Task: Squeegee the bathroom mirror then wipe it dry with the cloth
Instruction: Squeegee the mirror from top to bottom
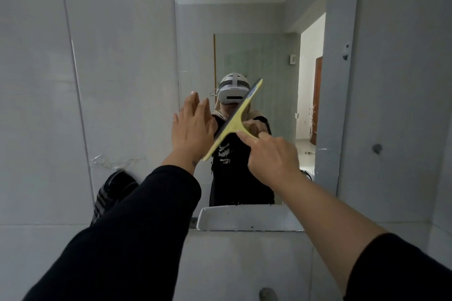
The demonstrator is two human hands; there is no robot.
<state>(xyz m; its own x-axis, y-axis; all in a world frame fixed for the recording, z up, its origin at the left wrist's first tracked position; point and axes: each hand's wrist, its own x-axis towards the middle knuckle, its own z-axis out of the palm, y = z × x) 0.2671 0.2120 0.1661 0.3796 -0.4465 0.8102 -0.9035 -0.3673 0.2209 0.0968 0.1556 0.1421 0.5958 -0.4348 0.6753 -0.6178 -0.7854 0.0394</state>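
A frameless mirror (256, 19) hangs on the grey tiled wall straight ahead. My right hand (269, 154) grips the handle of a yellow squeegee (238, 115), with the forefinger stretched along it. The blade lies tilted, its upper end to the right, against or very near the glass at mid height. My left hand (193, 127) is raised flat with fingers apart at the mirror's left edge, touching the lower end of the blade; it holds nothing. No cloth is in sight.
A white shelf or basin rim (244, 220) runs under the mirror. A dark striped object (110, 193) hangs on the wall at lower left, partly behind my left sleeve. Small round wall fittings (376, 148) sit to the mirror's right.
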